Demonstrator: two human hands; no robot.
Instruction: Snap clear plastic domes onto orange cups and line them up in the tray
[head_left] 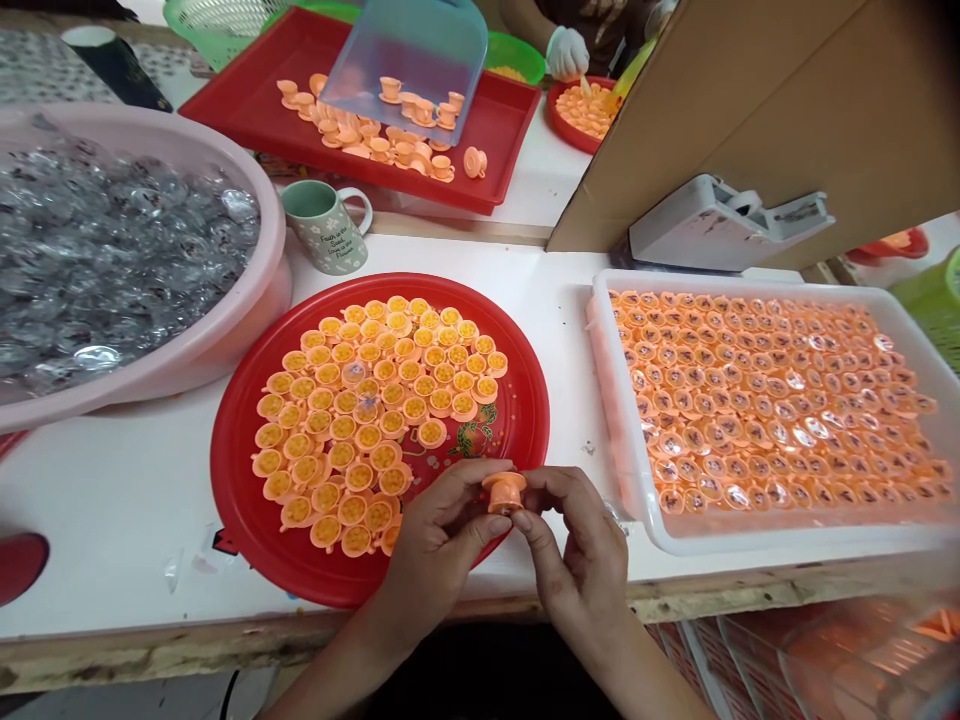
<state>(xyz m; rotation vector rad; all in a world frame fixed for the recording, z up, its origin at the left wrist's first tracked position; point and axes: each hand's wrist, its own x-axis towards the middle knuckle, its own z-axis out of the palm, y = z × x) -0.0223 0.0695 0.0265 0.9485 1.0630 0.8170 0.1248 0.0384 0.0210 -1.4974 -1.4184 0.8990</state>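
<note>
Between both hands, over the lower right rim of a round red tray (517, 440), is a small orange toy teacup on a saucer (504, 490), turned so its saucer faces up. My left hand (442, 525) pinches it from the left with thumb and fingers. From the right, my right hand (581, 550) has its thumb and forefinger closed on the same teacup. Many orange teacups with yellow filling (341, 400) stand packed on the red tray. To the right, a white bin (626, 440) holds rows of similar teacups topped with shiny clear covers (765, 400).
A pink basin (262, 235) full of clear plastic lids (112, 260) stands at left, beside a green mug (322, 228). Behind are a red rectangular tray (502, 150), a blue scoop (420, 50), a tape dispenser (720, 225) and a cardboard panel (750, 120). A co-worker's gloved hand (568, 52) works opposite.
</note>
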